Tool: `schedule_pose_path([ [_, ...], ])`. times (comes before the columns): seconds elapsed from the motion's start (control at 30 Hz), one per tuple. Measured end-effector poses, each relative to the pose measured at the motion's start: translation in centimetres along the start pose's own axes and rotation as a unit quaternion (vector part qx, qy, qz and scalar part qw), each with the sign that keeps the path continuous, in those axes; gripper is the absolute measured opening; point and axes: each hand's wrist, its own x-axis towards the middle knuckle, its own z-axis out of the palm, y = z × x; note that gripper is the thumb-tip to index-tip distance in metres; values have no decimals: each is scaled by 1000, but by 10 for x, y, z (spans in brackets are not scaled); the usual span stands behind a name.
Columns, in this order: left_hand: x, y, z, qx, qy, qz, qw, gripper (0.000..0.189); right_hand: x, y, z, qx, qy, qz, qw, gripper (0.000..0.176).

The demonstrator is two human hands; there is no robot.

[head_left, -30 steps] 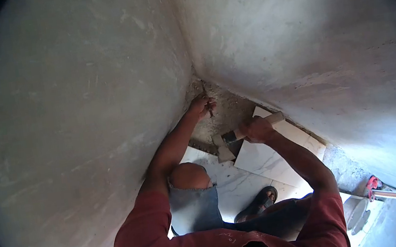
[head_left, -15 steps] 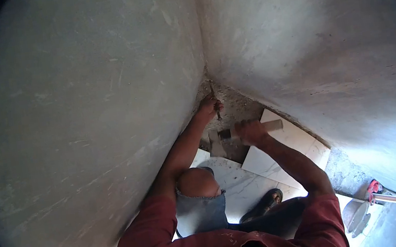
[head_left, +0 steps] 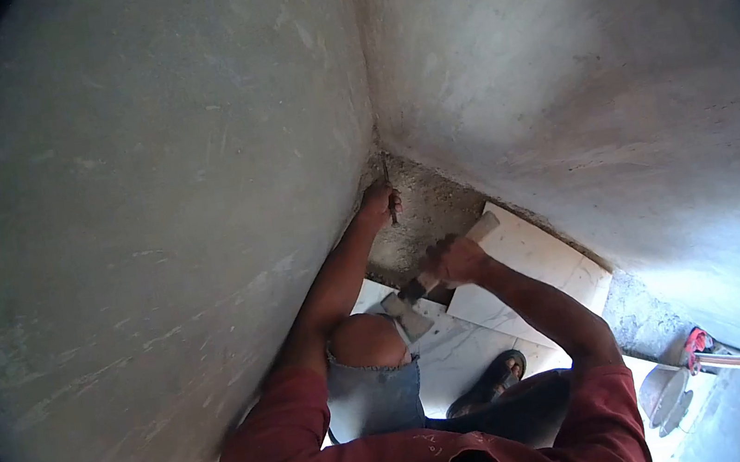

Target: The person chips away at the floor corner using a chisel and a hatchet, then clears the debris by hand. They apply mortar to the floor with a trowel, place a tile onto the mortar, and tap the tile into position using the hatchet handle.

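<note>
My left hand (head_left: 380,202) is closed round a thin metal chisel (head_left: 394,216), its far end pointing into the corner between the two walls. Rough, bare mortar floor (head_left: 427,200) lies around it. In my right hand (head_left: 460,259) is the handle of a hammer (head_left: 410,316), gripped near its middle. The hammer's head hangs close to my bare knee (head_left: 369,341), below and apart from the chisel. The handle's pale end sticks out up and to the right, over the edge of a tile.
White marbled tiles (head_left: 525,271) cover part of the floor beside the right wall (head_left: 578,110). The left wall (head_left: 154,222) runs close along my left arm. A sandalled foot (head_left: 493,383) rests on tile. At lower right lie a red-handled tool (head_left: 698,347) and a round object (head_left: 662,393).
The hammer's head has swung down and left, away from the chisel, and its handle now tilts. The left hand still holds the chisel. The whole view has shifted slightly.
</note>
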Motion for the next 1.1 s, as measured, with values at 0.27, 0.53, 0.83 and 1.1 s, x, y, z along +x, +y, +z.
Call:
schedule_pose_path([
  [0.27, 5, -3, -3, 14, 24, -6, 1000, 10, 1, 12, 23, -7, 41, -4, 999, 29],
  [0.53, -6, -2, 4, 4, 44, -36, 998, 6, -5, 18, 20, 61, -6, 197, 979, 27],
  [0.83, 9, 5, 2, 34, 27, -9, 999, 5, 14, 65, 23, 135, 104, 350, 921, 35],
  [1.1, 14, 1, 1, -41, 81, -28, 995, 6, -9, 25, 14, 168, 185, -49, 967, 29],
])
